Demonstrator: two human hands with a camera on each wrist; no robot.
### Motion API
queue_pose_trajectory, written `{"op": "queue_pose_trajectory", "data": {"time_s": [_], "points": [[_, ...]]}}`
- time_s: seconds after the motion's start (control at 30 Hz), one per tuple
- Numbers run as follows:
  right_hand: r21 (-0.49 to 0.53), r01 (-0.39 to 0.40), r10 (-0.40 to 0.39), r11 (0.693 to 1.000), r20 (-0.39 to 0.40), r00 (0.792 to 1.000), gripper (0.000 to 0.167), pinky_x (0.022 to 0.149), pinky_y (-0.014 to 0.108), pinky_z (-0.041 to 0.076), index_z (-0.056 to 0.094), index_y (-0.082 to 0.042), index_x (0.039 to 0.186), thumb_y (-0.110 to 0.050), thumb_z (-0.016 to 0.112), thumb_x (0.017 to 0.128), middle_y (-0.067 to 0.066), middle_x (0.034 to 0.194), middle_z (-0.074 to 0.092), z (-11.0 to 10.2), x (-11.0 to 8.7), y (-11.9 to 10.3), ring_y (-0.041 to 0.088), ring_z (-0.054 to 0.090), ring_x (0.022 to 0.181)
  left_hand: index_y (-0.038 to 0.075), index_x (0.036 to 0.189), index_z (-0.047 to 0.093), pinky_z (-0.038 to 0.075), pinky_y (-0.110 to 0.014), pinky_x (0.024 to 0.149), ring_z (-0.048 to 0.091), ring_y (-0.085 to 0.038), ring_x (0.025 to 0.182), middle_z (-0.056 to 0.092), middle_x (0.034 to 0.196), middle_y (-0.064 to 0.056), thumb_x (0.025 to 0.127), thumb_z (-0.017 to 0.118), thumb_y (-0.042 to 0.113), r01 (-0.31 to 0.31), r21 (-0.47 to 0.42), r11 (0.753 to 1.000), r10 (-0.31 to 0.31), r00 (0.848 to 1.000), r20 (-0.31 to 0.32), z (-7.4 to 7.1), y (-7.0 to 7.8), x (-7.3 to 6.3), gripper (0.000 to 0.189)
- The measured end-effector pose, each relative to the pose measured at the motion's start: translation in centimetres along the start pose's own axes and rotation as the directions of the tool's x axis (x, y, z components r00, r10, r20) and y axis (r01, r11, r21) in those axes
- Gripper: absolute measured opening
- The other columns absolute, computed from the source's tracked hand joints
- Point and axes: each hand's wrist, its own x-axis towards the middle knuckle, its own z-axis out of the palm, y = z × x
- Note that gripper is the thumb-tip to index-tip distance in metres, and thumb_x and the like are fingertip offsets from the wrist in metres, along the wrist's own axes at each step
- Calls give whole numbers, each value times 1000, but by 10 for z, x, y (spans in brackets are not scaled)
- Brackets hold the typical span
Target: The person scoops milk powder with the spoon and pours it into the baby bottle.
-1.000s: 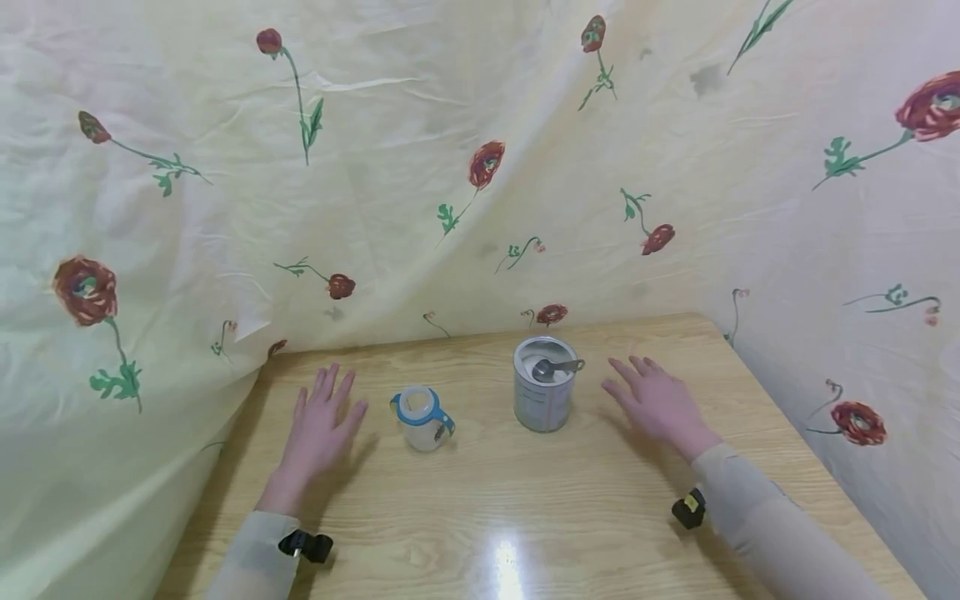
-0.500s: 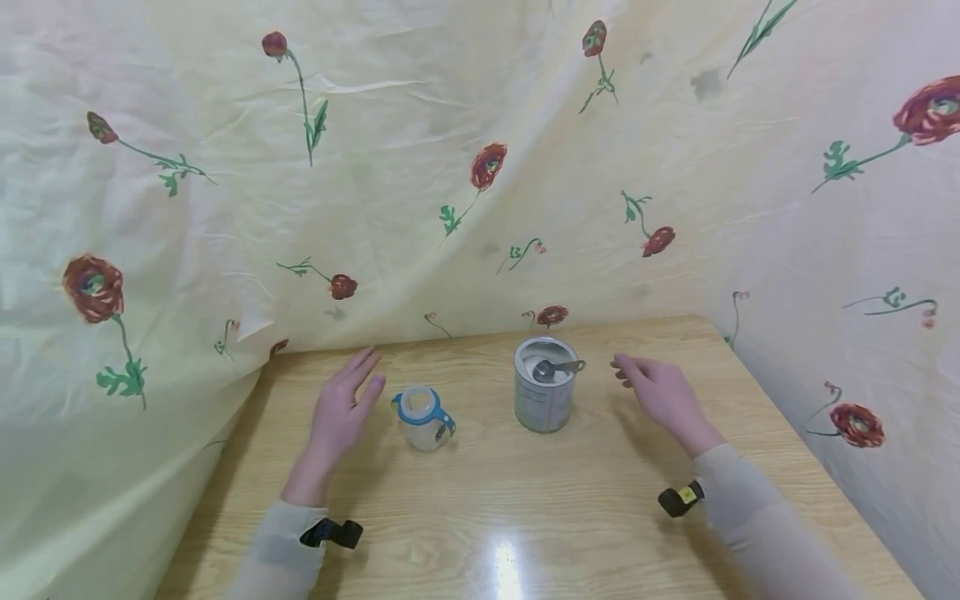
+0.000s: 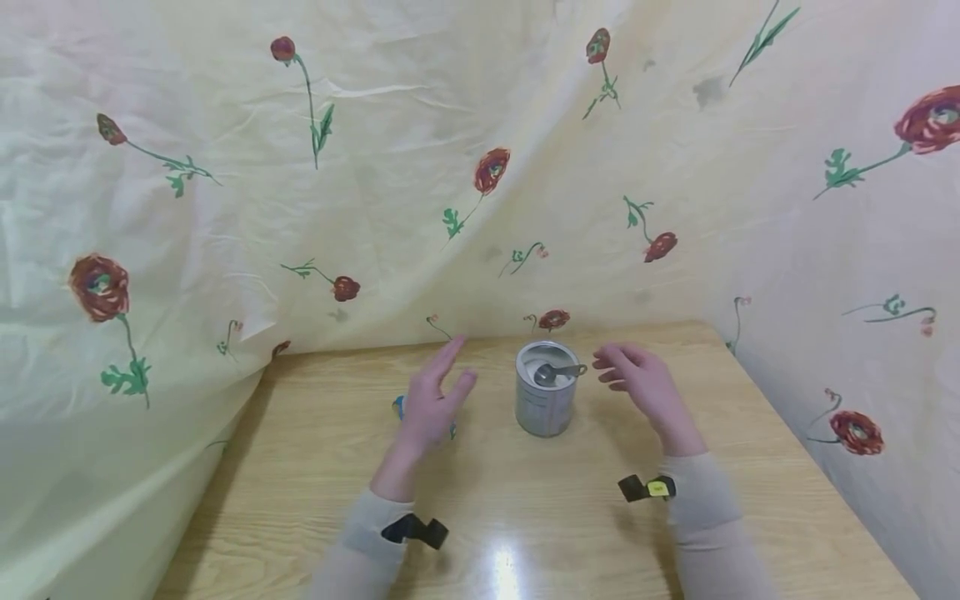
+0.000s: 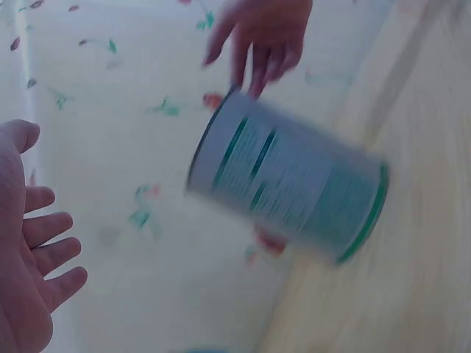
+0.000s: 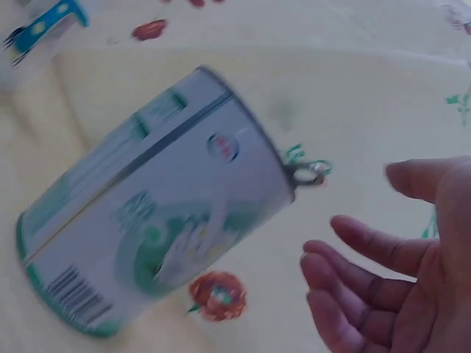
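An uncovered tin can [image 3: 543, 408] with a printed label stands on the table between my two hands. Across its mouth lies a metal measuring spoon [image 3: 567, 370], its handle jutting over the right rim; white content shows inside. My left hand [image 3: 429, 410] hovers left of the can, fingers extended and thumb apart, holding nothing. It covers most of a small cup with blue handles, whose blue handle [image 5: 50, 26] shows in the right wrist view. Right of the can, my right hand [image 3: 639, 385] hangs with loosely bent fingers near the spoon's handle end, touching nothing.
A light wooden table [image 3: 300, 467] lies under everything. Cream cloth [image 3: 420, 167] printed with red flowers hangs behind the table and along both sides. Each sleeve carries a black strapped device, such as the left wrist camera [image 3: 415, 530].
My left hand has moved right, from beside the cup to in front of it. My right hand has moved slightly left toward the can, its fingers bending more. Can and spoon stay put.
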Motion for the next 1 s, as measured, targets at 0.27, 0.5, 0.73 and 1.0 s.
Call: {"op": "queue_pose_trajectory", "data": {"time_s": [0.27,0.5,0.73,1.0], "points": [[-91,-18,18,996,2,1000,57,88,31,60,63,2,138,-47,58,110,23,130,70,7,-3,-10,32,72,107,11,168,35,24,-46,130,29,-26,159,31,173,-3,106,66,37,121,-99,988,-115,991,67,55,5,1,74],[-90,-13,13,996,8,1000,55,87,34,61,65,2,136,-46,63,108,21,126,72,14,-6,-7,30,73,103,12,171,25,19,-47,131,22,-24,161,22,176,-2,102,74,40,249,-104,963,-236,964,125,81,-4,4,89],[-104,-6,8,995,15,1000,52,88,35,60,68,1,132,-45,64,108,21,125,72,16,-10,-11,30,73,102,17,172,23,21,-53,130,23,-29,161,22,177,-5,95,81,47,299,-107,948,-287,951,114,98,-6,6,100],[-150,-11,14,989,17,1000,47,87,36,59,71,-1,125,-44,66,107,16,120,74,19,-11,-13,27,73,98,12,171,23,24,-54,129,26,-32,160,26,175,-4,95,84,35,321,-154,934,-311,946,89,106,-7,9,101]]}}
